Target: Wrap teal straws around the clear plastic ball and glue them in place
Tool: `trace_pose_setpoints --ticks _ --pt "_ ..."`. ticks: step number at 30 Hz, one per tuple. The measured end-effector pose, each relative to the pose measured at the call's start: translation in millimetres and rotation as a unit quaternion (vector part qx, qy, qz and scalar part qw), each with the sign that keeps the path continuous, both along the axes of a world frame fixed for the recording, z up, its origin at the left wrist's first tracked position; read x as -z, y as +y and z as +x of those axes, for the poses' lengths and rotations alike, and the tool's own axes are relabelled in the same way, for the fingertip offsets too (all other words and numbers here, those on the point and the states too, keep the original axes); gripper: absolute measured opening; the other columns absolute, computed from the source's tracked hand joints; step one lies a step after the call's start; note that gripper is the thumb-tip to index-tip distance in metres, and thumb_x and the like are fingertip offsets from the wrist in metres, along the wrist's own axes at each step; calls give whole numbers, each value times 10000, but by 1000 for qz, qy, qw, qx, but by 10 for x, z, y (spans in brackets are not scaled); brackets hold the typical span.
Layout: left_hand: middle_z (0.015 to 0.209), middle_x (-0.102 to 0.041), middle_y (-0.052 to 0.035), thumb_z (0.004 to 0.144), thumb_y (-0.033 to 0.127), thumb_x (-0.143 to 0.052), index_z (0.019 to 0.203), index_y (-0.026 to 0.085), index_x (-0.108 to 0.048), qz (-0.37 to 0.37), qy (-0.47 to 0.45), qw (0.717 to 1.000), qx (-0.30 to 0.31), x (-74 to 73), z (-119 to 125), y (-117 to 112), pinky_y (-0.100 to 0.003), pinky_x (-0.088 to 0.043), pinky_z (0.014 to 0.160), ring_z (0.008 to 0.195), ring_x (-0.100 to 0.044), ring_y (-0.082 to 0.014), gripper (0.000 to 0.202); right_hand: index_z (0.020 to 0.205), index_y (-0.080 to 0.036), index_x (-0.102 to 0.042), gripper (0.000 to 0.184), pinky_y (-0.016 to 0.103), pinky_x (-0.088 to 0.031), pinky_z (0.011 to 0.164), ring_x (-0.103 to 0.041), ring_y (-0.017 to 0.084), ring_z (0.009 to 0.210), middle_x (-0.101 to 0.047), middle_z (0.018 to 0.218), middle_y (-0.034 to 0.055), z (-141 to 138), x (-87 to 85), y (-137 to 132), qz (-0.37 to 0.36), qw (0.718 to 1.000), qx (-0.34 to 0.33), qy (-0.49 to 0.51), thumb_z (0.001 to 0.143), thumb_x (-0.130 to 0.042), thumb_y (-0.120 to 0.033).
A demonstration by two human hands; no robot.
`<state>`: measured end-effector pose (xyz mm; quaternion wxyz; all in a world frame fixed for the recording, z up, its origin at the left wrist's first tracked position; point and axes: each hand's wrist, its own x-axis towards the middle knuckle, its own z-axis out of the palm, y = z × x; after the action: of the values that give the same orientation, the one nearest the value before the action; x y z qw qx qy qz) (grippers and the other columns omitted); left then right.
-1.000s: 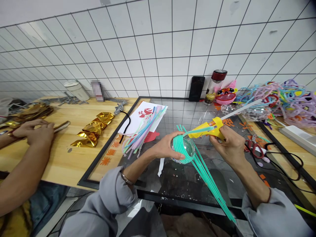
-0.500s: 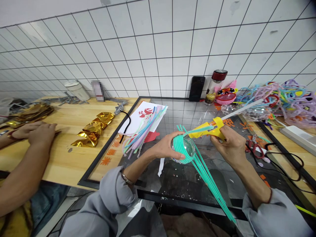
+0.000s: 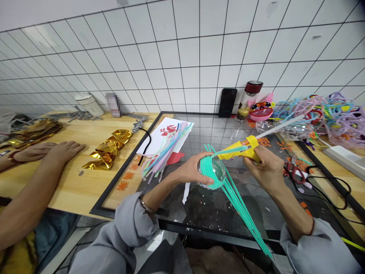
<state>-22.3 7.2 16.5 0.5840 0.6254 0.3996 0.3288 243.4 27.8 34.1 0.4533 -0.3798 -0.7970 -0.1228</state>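
Note:
My left hand (image 3: 194,169) is closed around a clear plastic ball (image 3: 219,170) partly wrapped in rows of teal pipe cleaners (image 3: 207,171). Long loose teal ends trail from the ball toward the table's front edge. In my right hand (image 3: 268,167) is a yellow hot glue gun (image 3: 252,148), with a white glue stick (image 3: 281,126) jutting out of its back. The gun's tip points left toward the ball. One teal strand rises from the ball and runs along the gun; whether the tip touches it I cannot tell.
Pastel pipe cleaners (image 3: 162,156) lie on white paper (image 3: 151,142) to the left. Gold foil (image 3: 110,150) and a co-worker's hands (image 3: 61,152) are farther left. A phone (image 3: 227,102) and glass bottle (image 3: 248,101) stand at the wall. Red scissors (image 3: 298,173), black cable and a power strip (image 3: 348,160) lie right.
My hands, the ball and the glue gun look the same as before. The co-worker's nearer hand has shifted right and now lies flatter on the wooden table.

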Motion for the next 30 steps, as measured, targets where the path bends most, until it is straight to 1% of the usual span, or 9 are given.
trace_pose_setpoints --ticks 5,11,16,21,27,30 --pt "1189 -673 -116 512 327 -922 1381 155 -493 -6 -7 1000 -4 -4 -4 -4 -416 -500 946 1058 -652 -285 984 687 -255 -341 309 291 -317 539 -387 133 541 -419 613 -41 -1 0 2 -8 1000 -4 4 863 -583 -182" --pt "1203 -667 -127 514 325 -916 1395 142 -476 -2 -2 1000 0 6 -5 7 -423 -498 952 1076 -643 -291 1002 682 -254 -340 312 291 -306 532 -385 128 531 -413 608 -46 -11 -30 -4 4 1000 -8 0 862 -581 -169" --pt "1215 -670 -120 515 330 -924 1392 159 -484 1 0 1000 2 34 -14 15 -418 -504 944 1077 -647 -294 997 662 -253 -339 319 297 -296 528 -385 128 516 -411 591 -47 -12 -33 -3 -8 1000 -5 11 850 -589 -195" --pt "1238 -661 -127 509 352 -925 1399 159 -487 14 8 1000 -6 26 -16 7 -428 -499 963 1122 -631 -309 1010 660 -256 -321 324 297 -301 521 -370 129 510 -403 579 -46 -8 -33 -2 -7 1000 6 5 855 -577 -211" --pt "1204 -662 -125 513 341 -914 1395 140 -474 3 5 1000 0 6 -6 3 -426 -498 954 1067 -648 -291 1006 675 -257 -335 291 290 -301 515 -380 127 509 -411 581 -48 -12 -24 7 2 1000 11 7 829 -572 -189" --pt "1193 -664 -118 517 330 -909 1387 147 -473 0 4 1000 4 -4 1 9 -422 -495 951 1062 -645 -287 990 673 -253 -356 274 281 -306 508 -392 122 497 -417 577 -52 -18 8 20 -18 999 21 20 815 -588 -214"
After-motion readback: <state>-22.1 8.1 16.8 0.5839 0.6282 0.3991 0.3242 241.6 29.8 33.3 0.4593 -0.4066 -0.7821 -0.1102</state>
